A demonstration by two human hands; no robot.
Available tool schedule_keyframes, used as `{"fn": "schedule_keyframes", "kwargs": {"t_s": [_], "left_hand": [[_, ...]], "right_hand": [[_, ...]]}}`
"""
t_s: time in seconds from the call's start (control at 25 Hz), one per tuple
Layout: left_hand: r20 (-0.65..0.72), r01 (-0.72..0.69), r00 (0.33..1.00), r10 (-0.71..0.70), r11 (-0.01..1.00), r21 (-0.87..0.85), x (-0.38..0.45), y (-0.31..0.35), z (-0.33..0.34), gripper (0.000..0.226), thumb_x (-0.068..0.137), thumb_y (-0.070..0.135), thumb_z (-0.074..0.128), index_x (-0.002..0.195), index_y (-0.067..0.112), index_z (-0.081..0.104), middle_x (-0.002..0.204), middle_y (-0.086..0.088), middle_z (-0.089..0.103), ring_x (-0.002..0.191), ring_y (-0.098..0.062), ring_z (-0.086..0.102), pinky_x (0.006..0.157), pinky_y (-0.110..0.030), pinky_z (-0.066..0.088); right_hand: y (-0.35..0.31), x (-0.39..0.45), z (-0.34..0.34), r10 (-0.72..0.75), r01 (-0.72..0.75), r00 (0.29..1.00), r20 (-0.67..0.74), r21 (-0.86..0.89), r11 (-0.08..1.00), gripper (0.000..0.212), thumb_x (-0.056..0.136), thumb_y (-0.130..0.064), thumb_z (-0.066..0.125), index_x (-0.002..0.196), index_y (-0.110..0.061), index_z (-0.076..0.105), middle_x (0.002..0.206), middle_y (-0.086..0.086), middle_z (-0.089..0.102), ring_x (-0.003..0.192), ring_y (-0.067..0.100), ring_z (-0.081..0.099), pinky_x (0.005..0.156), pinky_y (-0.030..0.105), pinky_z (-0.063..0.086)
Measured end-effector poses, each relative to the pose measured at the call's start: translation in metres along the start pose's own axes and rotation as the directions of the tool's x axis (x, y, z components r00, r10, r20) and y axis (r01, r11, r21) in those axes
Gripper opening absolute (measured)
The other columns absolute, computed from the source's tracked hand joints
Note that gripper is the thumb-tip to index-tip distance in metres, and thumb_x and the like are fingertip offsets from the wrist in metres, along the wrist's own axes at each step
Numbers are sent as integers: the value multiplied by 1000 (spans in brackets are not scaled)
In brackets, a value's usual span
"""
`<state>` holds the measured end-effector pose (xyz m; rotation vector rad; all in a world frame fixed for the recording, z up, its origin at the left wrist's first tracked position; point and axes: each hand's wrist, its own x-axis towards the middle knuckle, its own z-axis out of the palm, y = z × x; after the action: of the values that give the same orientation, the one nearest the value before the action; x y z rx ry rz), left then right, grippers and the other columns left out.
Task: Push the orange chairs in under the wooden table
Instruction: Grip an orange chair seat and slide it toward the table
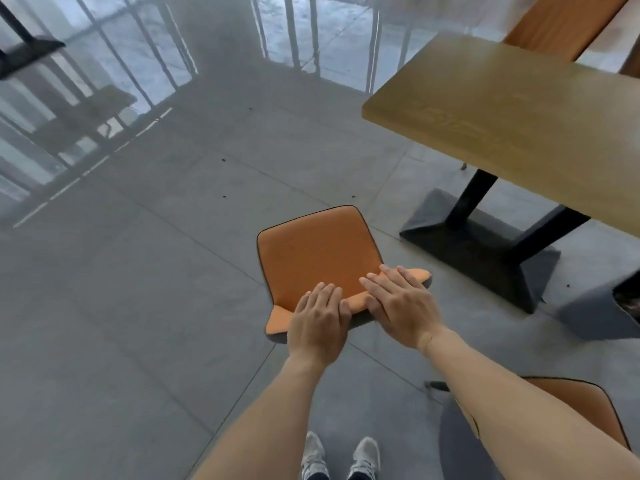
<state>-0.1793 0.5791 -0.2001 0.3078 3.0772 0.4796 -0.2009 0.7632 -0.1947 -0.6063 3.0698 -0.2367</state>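
An orange chair with dark piping stands on the grey floor, left of the wooden table and outside its edge. My left hand rests on the top of its backrest with the fingers curled over the edge. My right hand lies on the same backrest top further right, fingers spread flat. A second orange chair shows at the lower right, partly hidden by my right forearm. A third orange chair stands beyond the table at the top right.
The table stands on a black post with a wide black base on the floor. Another black table base sits at the far top left. Glossy grey tiles reflect window frames. My feet in grey shoes are at the bottom.
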Motion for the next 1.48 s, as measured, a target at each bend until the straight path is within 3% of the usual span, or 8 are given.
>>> {"fn": "schedule_keyframes", "kwargs": {"t_s": [0.12, 0.28, 0.56, 0.84, 1.24, 1.36, 1.48], "left_hand": [[-78, 16, 997, -17, 1000, -14, 0, 0, 13, 50, 99, 31, 30, 114, 9, 71, 119, -9, 71, 115, -25, 65, 89, -37, 54], [-121, 1, 993, -2, 1000, -13, 2, -2, 17, 48, 99, 30, 33, 114, 8, 73, 118, -9, 71, 113, -24, 66, 89, -35, 54], [-81, -75, 994, 79, 996, 49, 5, -9, 12, 48, 98, 30, 33, 114, 9, 73, 118, -8, 71, 114, -24, 65, 92, -38, 53], [-39, -291, 955, 294, 954, 64, 22, -56, 2, 48, 98, 30, 32, 113, 10, 74, 118, -8, 71, 114, -24, 66, 90, -37, 55], [-25, -541, 841, 541, 841, 12, 100, -111, -18, 48, 100, 33, 29, 100, 12, 73, 108, -6, 74, 105, -23, 69, 78, -36, 57], [1, -607, 794, 607, 794, 20, 109, -125, -23, 47, 100, 34, 29, 99, 13, 72, 108, -5, 74, 105, -23, 69, 79, -35, 56], [20, -624, 781, 624, 781, 15, 115, -132, -25, 47, 99, 34, 31, 104, 13, 73, 111, -5, 74, 108, -23, 68, 82, -35, 56]], "right_hand": [[3, 4, 15, 12, -9, 985, -172, 21, 1000, 41, 102, -30, 39, 119, -16, 73, 123, 4, 71, 122, 25, 62, 107, 43, 44], [3, 2, 24, 47, -27, 942, -331, 66, 997, 40, 98, -25, 41, 97, -12, 79, 102, 5, 77, 100, 23, 72, 88, 39, 54], [-8, -5, 23, 121, -111, 928, -353, 49, 993, 41, 97, -25, 42, 87, -10, 79, 93, 5, 78, 93, 24, 73, 85, 37, 55], [-50, -5, 42, 278, -278, 872, -402, 60, 959, 41, 99, -27, 41, 95, -11, 79, 100, 6, 78, 98, 23, 72, 86, 36, 53], [-91, 63, 37, 504, -574, 715, -485, 5, 819, 46, 98, -26, 37, 82, -9, 76, 84, 5, 77, 81, 24, 71, 79, 36, 53], [-107, 71, 44, 576, -644, 662, -479, 30, 765, 59, 103, -32, 25, 85, -9, 76, 88, 6, 77, 88, 25, 72, 85, 37, 53], [-116, 79, 49, 620, -692, 612, -491, 48, 720, 56, 102, -30, 28, 87, -8, 77, 91, 7, 78, 95, 25, 72, 90, 38, 51]]}}
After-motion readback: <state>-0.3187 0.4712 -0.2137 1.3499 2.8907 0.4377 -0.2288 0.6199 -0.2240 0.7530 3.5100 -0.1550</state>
